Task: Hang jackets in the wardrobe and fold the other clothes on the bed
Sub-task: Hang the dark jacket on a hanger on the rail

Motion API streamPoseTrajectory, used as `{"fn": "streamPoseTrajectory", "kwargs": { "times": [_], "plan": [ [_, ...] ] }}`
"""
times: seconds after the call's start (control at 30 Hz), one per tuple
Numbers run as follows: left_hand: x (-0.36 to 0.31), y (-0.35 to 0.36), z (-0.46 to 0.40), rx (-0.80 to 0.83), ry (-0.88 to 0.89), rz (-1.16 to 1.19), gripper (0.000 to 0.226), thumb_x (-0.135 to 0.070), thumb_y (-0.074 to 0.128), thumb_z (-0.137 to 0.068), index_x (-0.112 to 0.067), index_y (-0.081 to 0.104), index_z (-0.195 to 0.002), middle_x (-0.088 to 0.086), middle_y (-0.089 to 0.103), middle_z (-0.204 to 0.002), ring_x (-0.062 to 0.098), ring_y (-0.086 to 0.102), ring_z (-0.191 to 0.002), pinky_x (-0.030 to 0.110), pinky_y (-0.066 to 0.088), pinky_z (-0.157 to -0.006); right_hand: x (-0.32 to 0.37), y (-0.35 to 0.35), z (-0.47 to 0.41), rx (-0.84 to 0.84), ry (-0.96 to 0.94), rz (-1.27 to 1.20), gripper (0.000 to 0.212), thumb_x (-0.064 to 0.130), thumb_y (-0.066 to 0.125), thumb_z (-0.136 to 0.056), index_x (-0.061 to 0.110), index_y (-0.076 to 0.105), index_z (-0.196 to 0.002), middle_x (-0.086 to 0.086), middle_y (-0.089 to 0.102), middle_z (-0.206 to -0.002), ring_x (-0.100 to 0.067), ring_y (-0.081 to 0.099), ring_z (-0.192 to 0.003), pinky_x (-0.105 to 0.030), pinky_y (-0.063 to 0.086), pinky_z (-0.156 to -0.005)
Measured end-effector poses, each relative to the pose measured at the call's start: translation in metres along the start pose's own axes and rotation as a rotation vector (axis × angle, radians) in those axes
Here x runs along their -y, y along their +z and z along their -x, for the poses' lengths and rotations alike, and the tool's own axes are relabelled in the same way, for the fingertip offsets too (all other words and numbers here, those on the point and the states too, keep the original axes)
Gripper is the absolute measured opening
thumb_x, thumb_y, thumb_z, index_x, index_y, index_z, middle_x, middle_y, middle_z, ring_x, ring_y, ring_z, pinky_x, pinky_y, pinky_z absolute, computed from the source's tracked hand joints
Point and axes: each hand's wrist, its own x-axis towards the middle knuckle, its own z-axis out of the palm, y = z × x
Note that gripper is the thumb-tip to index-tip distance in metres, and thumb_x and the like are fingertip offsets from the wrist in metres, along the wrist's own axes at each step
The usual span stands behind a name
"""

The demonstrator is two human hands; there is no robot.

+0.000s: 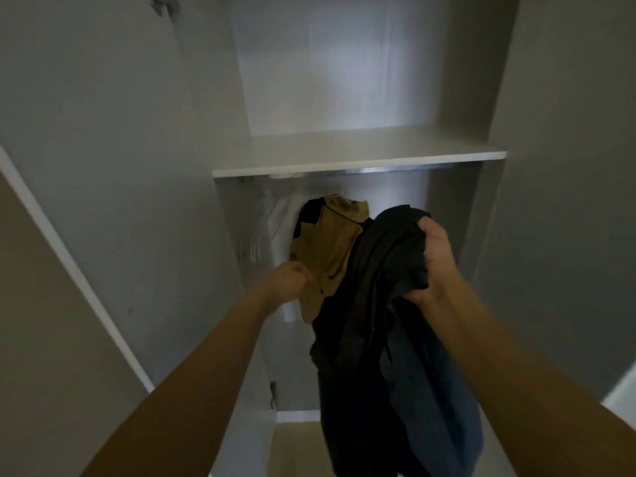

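Note:
I face an open white wardrobe. My right hand grips the bunched top of a dark jacket, which hangs down in front of the lower compartment. A tan garment with black parts hangs inside, under the shelf. My left hand is closed at the tan garment's lower left edge, touching its fabric. A metal rail runs just under the shelf. No hanger is visible for the dark jacket.
A white shelf crosses the wardrobe above the hanging space. A white garment hangs at the left inside wall. An open wardrobe door stands on the left, another panel on the right. Pale floor shows below.

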Motion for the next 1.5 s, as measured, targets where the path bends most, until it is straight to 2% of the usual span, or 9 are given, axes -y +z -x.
{"fn": "streamPoseTrajectory", "kwargs": {
  "times": [0.23, 0.43, 0.7, 0.87, 1.03, 1.17, 1.27, 1.43, 1.5],
  "plan": [
    [0.033, -0.049, -0.179, -0.271, -0.15, -0.152, 0.046, -0.019, 0.049, -0.096, 0.004, 0.045, -0.136, 0.021, 0.051, -0.134, 0.036, 0.053, -0.119, 0.036, 0.045, -0.092, 0.005, 0.023, -0.117, -0.005, -0.002, 0.157, 0.027, 0.031, 0.051, -0.095, 0.008, 0.064, -0.097, -0.013, 0.067, -0.092, -0.028, 0.063, -0.086, -0.036, 0.05, -0.072],
    [0.066, -0.089, -0.298, -0.185, -0.252, -0.485, 0.046, -0.024, 0.055, -0.098, 0.001, 0.047, -0.136, 0.019, 0.05, -0.138, 0.033, 0.05, -0.125, 0.039, 0.039, -0.105, -0.001, 0.038, -0.21, -0.053, 0.006, 0.159, 0.028, 0.028, 0.048, -0.095, 0.009, 0.065, -0.084, -0.004, 0.071, -0.063, -0.018, 0.067, -0.056, -0.023, 0.051, -0.053],
    [0.079, -0.106, -0.398, -0.174, -0.331, -0.916, 0.041, -0.024, 0.052, -0.097, -0.005, 0.052, -0.134, 0.016, 0.049, -0.141, 0.035, 0.048, -0.128, 0.047, 0.041, -0.103, -0.01, 0.061, -0.306, -0.103, 0.083, 0.259, 0.024, 0.023, 0.053, -0.092, 0.007, 0.066, -0.102, -0.01, 0.07, -0.087, -0.023, 0.065, -0.075, -0.027, 0.051, -0.061],
    [0.086, -0.105, -0.421, -0.17, -0.266, -1.028, 0.03, -0.013, 0.048, -0.098, -0.003, 0.061, -0.124, 0.016, 0.056, -0.132, 0.033, 0.054, -0.121, 0.041, 0.044, -0.097, -0.015, 0.069, -0.334, -0.015, 0.123, 0.219, 0.022, 0.019, 0.05, -0.092, 0.009, 0.067, -0.081, -0.006, 0.07, -0.068, -0.02, 0.065, -0.062, -0.025, 0.053, -0.059],
    [0.086, -0.107, -0.42, -0.198, -0.171, -1.02, 0.031, -0.018, 0.038, -0.103, -0.007, 0.066, -0.113, 0.014, 0.062, -0.123, 0.03, 0.059, -0.111, 0.035, 0.046, -0.088, -0.016, 0.074, -0.339, -0.005, 0.135, 0.264, 0.025, 0.019, 0.048, -0.095, 0.008, 0.064, -0.079, -0.005, 0.069, -0.061, -0.018, 0.065, -0.054, -0.021, 0.051, -0.049],
    [0.074, -0.118, -0.413, -0.293, -0.21, -0.972, 0.033, -0.016, 0.041, -0.101, -0.009, 0.061, -0.126, 0.015, 0.058, -0.131, 0.032, 0.056, -0.118, 0.043, 0.046, -0.096, -0.014, 0.073, -0.33, 0.012, 0.177, 0.369, 0.02, 0.024, 0.05, -0.095, 0.009, 0.062, -0.089, -0.008, 0.069, -0.069, -0.021, 0.065, -0.063, -0.023, 0.049, -0.047],
    [0.065, -0.12, -0.4, -0.382, -0.194, -0.842, 0.037, -0.013, 0.037, -0.102, -0.009, 0.055, -0.134, 0.017, 0.051, -0.139, 0.035, 0.051, -0.124, 0.046, 0.042, -0.101, -0.009, 0.069, -0.321, 0.065, 0.206, 0.565, 0.018, 0.025, 0.05, -0.096, 0.01, 0.06, -0.094, -0.011, 0.064, -0.087, -0.024, 0.061, -0.076, -0.028, 0.048, -0.06],
    [0.054, -0.096, -0.334, -0.518, -0.099, -0.677, 0.034, -0.01, 0.033, -0.103, -0.005, 0.057, -0.127, 0.02, 0.057, -0.13, 0.035, 0.056, -0.116, 0.043, 0.045, -0.094, 0.011, 0.052, -0.295, 0.145, -0.061, 1.129, 0.016, 0.018, 0.049, -0.092, 0.014, 0.048, -0.077, -0.003, 0.044, -0.063, -0.014, 0.043, -0.055, -0.016, 0.033, -0.043],
    [0.045, -0.08, -0.293, -0.519, -0.119, -0.614, 0.029, -0.01, 0.035, -0.102, -0.001, 0.057, -0.119, 0.021, 0.061, -0.122, 0.036, 0.06, -0.109, 0.039, 0.046, -0.086, 0.021, 0.043, -0.287, 0.152, -0.129, 1.147, 0.008, 0.014, 0.05, -0.092, 0.014, 0.052, -0.084, -0.006, 0.046, -0.066, -0.017, 0.046, -0.061, -0.022, 0.036, -0.053]
  ]
}}
